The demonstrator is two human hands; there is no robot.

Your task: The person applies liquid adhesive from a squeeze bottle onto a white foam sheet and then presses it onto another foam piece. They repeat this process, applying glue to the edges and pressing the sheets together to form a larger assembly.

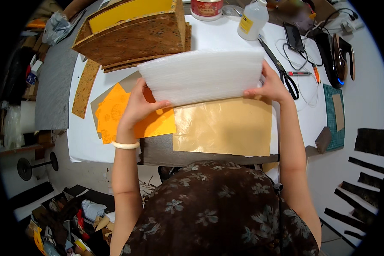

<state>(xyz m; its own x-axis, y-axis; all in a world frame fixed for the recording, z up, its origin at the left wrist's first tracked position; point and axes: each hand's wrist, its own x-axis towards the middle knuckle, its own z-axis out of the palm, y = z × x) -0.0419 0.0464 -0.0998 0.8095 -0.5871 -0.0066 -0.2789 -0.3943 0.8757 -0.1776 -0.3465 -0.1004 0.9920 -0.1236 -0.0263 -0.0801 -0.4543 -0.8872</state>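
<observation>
Between my two hands a long white sheet of foam padding (205,77) is held up over the table. My left hand (137,104) grips its left end, thumb along the lower edge. At the right end my right hand (271,85) pinches it the same way. Below the foam lies a shiny tan sheet (224,128), its upper part hidden. Orange patterned sheets (113,111) rest under and beside my left hand, on a grey-brown board (97,99). Past the foam stands a cork-patterned box (134,40) with a yellow inside.
Black scissors (279,66) lie right of the foam, near a plastic bottle (254,21) and a red-and-white tub (206,8). Cables, a phone (293,37) and a dark iron-like tool (339,59) sit farther right. A green cutting mat (333,117) and a cork strip (85,88) flank the work.
</observation>
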